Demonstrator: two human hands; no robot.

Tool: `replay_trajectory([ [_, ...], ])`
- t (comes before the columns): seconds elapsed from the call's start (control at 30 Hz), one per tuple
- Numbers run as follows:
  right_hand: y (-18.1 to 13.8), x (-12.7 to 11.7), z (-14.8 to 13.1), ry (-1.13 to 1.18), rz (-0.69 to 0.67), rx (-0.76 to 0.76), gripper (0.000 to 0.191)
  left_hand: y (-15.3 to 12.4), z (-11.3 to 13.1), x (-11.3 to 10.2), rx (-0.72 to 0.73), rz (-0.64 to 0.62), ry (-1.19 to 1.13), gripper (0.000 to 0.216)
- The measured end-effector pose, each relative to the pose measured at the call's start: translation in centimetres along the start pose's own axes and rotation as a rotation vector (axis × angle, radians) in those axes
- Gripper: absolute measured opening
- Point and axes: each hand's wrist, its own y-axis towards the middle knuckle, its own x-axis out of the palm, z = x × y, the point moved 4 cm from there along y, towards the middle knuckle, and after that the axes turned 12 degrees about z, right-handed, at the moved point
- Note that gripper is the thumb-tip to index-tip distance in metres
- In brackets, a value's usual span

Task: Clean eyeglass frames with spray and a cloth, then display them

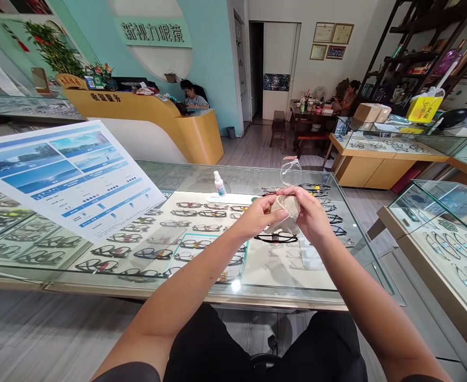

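Note:
My left hand (257, 216) is closed on a beige cloth (279, 218), pressed against one lens of a pair of clear-framed eyeglasses (300, 173). Small drops show on the lens near my fingers. My right hand (311, 211) grips the eyeglasses from the right side, with its fingertips close to the left ones. The other lens stands up beyond my hands, uncovered. Both hands are above the glass display counter (201, 175). A small white bottle (220, 185) stands upright on the counter, left of and beyond my hands.
A large printed sheet (94, 199) stands tilted on the left of the counter. Inside the counter lie rows of eyeglasses (153, 253). Another display case (435, 212) is at right. A yellow desk (201, 135) with a seated person stands behind; another person sits at the back right.

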Motion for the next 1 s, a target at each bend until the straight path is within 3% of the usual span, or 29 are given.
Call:
replay_trajectory([
  [0.27, 0.0, 0.1, 0.2, -0.01, 0.016, 0.018, 0.038, -0.2, -0.2, 0.1, 0.01, 0.02, 0.01, 0.053],
  [0.7, -0.2, 0.4, 0.4, -0.04, -0.041, -0.001, 0.041, -0.3, -0.6, 0.1, 0.151, 0.193, 0.073, 0.055],
  [0.9, -0.4, 0.7, 0.7, -0.109, -0.067, -0.041, 0.043, -0.6, -1.1, 0.6, 0.133, 0.275, -0.011, 0.056],
  [1.0, -0.4, 0.7, 0.6, -0.133, -0.078, -0.072, 0.043, -0.5, -1.0, 0.7, 0.097, 0.259, -0.05, 0.061],
])
